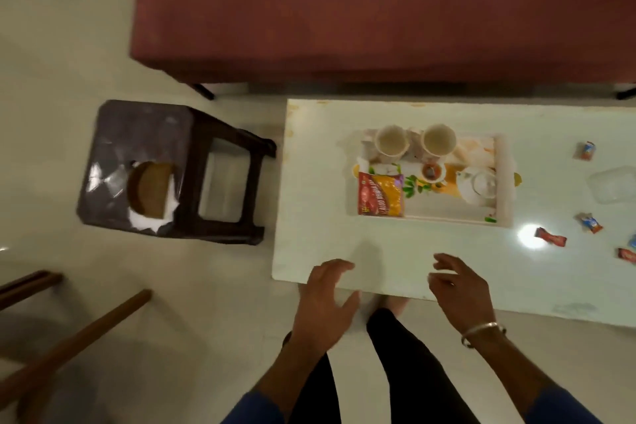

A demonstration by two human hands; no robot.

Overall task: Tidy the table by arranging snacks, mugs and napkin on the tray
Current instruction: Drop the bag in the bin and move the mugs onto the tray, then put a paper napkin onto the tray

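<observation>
A white printed tray [503, 182] sits on the white table [327, 244]. Two cream mugs [391, 143] [439, 141] stand along its far side. A red and yellow snack packet [381, 194] lies at its near left corner, with a white napkin [365, 162] just behind it. Small wrapped snacks lie loose on the table to the right: one far [586, 150], a blue one [590, 223], a red one [550, 237]. My left hand [325, 303] and my right hand [459, 289] hover over the table's near edge, fingers relaxed, holding nothing.
A dark plastic stool [144, 162] with a hole in its seat stands left of the table. A maroon sofa [378, 10] runs behind the table. A clear plastic lid or box [612, 186] lies at the right. Wooden chair legs [75, 337] show at lower left.
</observation>
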